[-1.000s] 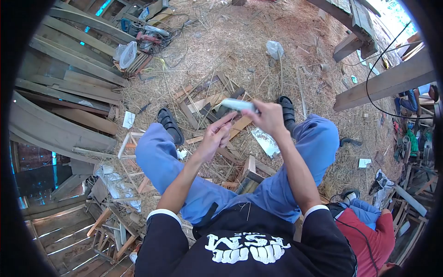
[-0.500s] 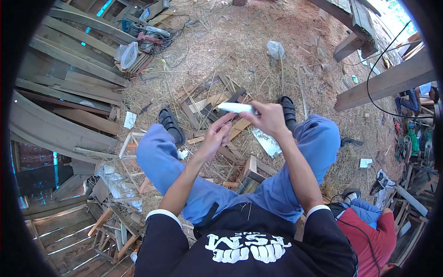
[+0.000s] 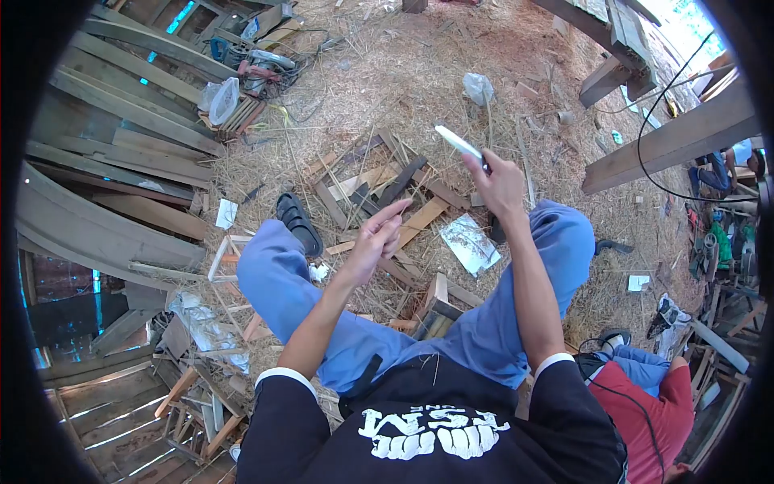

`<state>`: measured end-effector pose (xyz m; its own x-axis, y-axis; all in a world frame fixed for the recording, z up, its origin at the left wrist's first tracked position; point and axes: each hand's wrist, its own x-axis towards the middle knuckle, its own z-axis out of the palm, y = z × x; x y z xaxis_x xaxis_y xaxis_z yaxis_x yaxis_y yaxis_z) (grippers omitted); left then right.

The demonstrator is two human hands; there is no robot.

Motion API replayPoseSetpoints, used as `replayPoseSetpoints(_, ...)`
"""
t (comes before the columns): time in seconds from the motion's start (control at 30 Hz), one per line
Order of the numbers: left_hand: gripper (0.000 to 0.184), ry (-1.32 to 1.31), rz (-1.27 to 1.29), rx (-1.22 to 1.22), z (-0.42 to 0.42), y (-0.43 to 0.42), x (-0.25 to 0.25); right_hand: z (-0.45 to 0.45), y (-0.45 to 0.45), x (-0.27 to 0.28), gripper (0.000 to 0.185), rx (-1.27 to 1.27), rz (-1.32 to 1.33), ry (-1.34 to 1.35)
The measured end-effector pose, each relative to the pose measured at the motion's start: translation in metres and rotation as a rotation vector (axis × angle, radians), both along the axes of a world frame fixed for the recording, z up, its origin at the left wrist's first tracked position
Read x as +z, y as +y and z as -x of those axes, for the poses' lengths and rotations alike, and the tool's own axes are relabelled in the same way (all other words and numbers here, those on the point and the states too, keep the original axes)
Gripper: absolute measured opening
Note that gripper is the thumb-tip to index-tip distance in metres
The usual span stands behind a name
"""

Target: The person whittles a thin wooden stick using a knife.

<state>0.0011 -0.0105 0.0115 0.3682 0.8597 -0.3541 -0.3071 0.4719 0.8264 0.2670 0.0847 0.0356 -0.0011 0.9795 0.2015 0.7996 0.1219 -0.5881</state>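
A long pale object, perhaps a blade (image 3: 459,143), sticks out up and left from my right hand (image 3: 501,185), whose fingers are wrapped round its lower end. My left hand (image 3: 376,242) is to the left and lower, its index finger stretched out and the other fingers curled against the thumb. A thin piece seems to lie at its fingertips, too small to make out. The two hands are apart. Beyond them on the ground are wood scraps (image 3: 367,177) and a speckled white sheet (image 3: 470,244).
Planks (image 3: 133,105) are stacked at the left, with power tools (image 3: 266,68) and a plastic bag (image 3: 224,101) beside them. A wooden beam (image 3: 669,137) juts in from the right. A person in a red shirt (image 3: 637,411) is at the lower right.
My right hand has moved right and up, away from my left hand, taking the pale object with it. My left hand has stayed nearly in place.
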Motion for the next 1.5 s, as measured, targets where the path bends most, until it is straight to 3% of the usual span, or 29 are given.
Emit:
replayPoseSetpoints(0.13, 0.046, 0.012, 0.004, 0.067, -0.003, 0.006, 0.006, 0.022, -0.021, -0.006, 0.055, 0.101, -0.135, 0.070)
replayPoseSetpoints(0.37, 0.045, 0.050, 0.026, 0.034, -0.006, 0.000, -0.005, 0.064, -0.047, 0.002, 0.046, 0.559, -0.093, 0.055)
replayPoseSetpoints(0.47, 0.044, 0.051, -0.015, 0.054, -0.005, 0.000, -0.005, 0.059, -0.040, -0.008, 0.045, 0.518, -0.109, -0.033)
replayPoseSetpoints(0.6, 0.045, -0.002, -0.055, 0.057, 0.004, 0.003, 0.000, 0.032, -0.012, -0.006, 0.056, 0.179, -0.038, -0.031)
replayPoseSetpoints(0.7, 0.045, 0.008, -0.043, 0.051, 0.003, 0.004, 0.001, 0.024, -0.008, -0.007, 0.053, 0.135, -0.058, -0.016)
replayPoseSetpoints(0.87, 0.044, 0.022, 0.020, 0.120, -0.003, 0.006, -0.005, 0.046, -0.036, -0.007, 0.045, 0.319, -0.101, 0.085)
replayPoseSetpoints(0.97, 0.044, 0.053, -0.045, 0.032, -0.005, 0.006, -0.009, 0.058, -0.046, -0.010, 0.048, 0.520, -0.087, -0.035)
replayPoseSetpoints(1.07, 0.044, 0.058, 0.024, 0.020, -0.007, 0.003, -0.001, 0.054, -0.038, -0.016, 0.050, 0.499, -0.055, -0.105)
replayPoseSetpoints(1.13, 0.043, 0.031, 0.026, 0.065, -0.004, 0.005, -0.010, 0.047, -0.026, -0.018, 0.050, 0.297, -0.055, 0.024)
replayPoseSetpoints(1.2, 0.042, -0.004, -0.004, 0.059, -0.003, 0.006, -0.002, 0.030, -0.013, -0.014, 0.056, 0.167, 0.018, -0.048)
replayPoseSetpoints(1.3, 0.044, 0.030, -0.025, 0.031, -0.005, 0.003, -0.001, 0.025, -0.010, -0.007, 0.052, 0.119, -0.024, -0.017)
replayPoseSetpoints(1.5, 0.031, 0.009, -0.017, 0.086, -0.007, 0.005, -0.006, 0.046, -0.032, -0.017, 0.051, 0.348, -0.092, 0.046)
